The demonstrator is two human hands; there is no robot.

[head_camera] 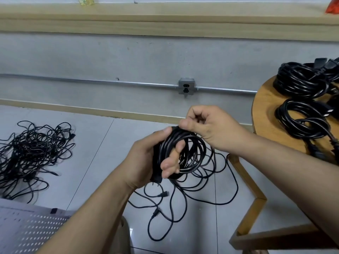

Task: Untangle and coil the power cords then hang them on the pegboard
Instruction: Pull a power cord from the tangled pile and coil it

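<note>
The left hand (146,158) grips the partly wound black power cord coil (190,153), held in mid-air over the floor, with the thumb on the outer turns and the fingers curled through the centre. The right hand (207,125) is closed in a pinch on the cord at the top of the coil. Risk: the turns are loose and uneven, so a slack left grip would probably let them spring off and fall. Risk: the unwound remainder (183,204) lies in crossing loops on the floor directly below. Pulling it up quickly may tighten a crossing into a knot or snag a plug (156,214). The tail also runs just beside the wooden frame leg (247,182) of the round worktop (264,114) and could catch there. Finished coils (302,121) rest on that worktop at right. A tangled cord pile (31,151) lies on the floor well to the left, not yet sorted. The white pegboard (27,230) lies at lower left, near the left forearm.
</note>
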